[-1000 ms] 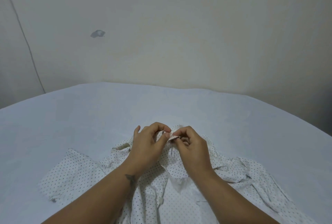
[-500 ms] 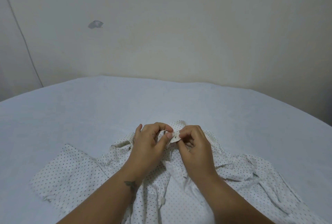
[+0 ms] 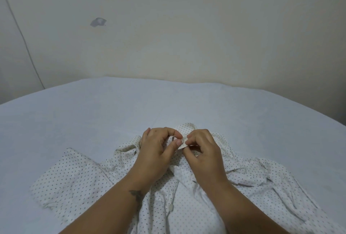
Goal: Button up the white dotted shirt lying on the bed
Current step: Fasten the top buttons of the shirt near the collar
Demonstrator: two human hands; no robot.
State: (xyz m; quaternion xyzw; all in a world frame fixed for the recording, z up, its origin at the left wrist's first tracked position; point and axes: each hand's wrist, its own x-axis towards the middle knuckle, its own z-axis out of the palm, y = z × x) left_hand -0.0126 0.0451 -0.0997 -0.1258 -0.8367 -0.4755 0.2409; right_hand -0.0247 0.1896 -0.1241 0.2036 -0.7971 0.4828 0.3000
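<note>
Cotton collar first: buttoning has barely begun

Dotted fabric is bunched between both hands at the neck of the white dotted shirt [image 3: 187,202], which lies front-up on the bed [image 3: 93,121] with its collar toward twelve o'clock. The left hand [image 3: 157,155] curls thumb and forefinger round one edge of the collar band, and the right hand [image 3: 204,157] pinches the facing edge; the two pinches nearly touch. Whether a button is already partway through its hole cannot be told, since the fingertips cover the spot.

Judged from how the cloth lies, the person is working on the topmost fastening. Toward six o'clock from the hands the placket gapes, and one loose button [image 3: 170,208] sits plainly unfastened on it, so most of the row is probably left to do.

Outward, a sleeve [image 3: 71,179] spreads flat toward eight o'clock, while the other side is rumpled at four o'clock. Those folds, and the person's own forearms lying across the front, may hinder lining up the lower edges. Beyond the bed at twelve o'clock rises a plain wall [image 3: 187,27] bearing a grey patch [image 3: 98,22] at eleven o'clock.
</note>
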